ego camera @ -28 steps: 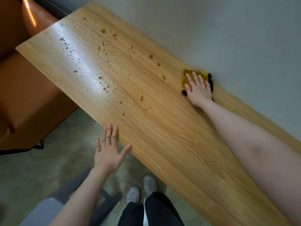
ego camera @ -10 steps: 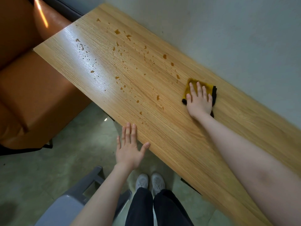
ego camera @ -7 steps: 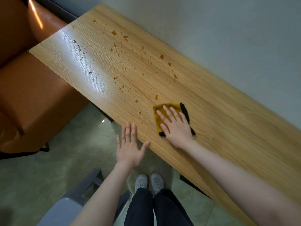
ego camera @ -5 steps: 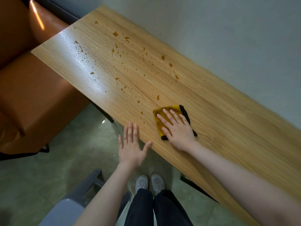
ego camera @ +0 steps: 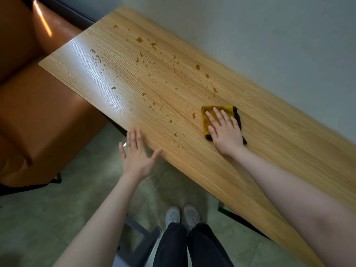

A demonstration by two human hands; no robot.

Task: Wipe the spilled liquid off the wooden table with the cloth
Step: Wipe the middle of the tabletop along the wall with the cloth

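The yellow cloth [ego camera: 209,115] is pressed flat on the wooden table [ego camera: 260,151] by the outstretched right hand [ego camera: 225,130], beside amber droplets [ego camera: 194,116], while the left hand [ego camera: 135,157] is held released, fingers spread, at the table's near edge

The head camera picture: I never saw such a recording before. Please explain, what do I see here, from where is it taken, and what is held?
There is no machine, only a person. The camera sits on the person's head and looks down at both arms. The right hand presses a yellow cloth flat onto the wooden table. Brown drops of spilled liquid are scattered across the table beyond the cloth. The left hand is open with fingers spread at the table's near edge and holds nothing. Below are the person's shoes; at left is an orange seat.
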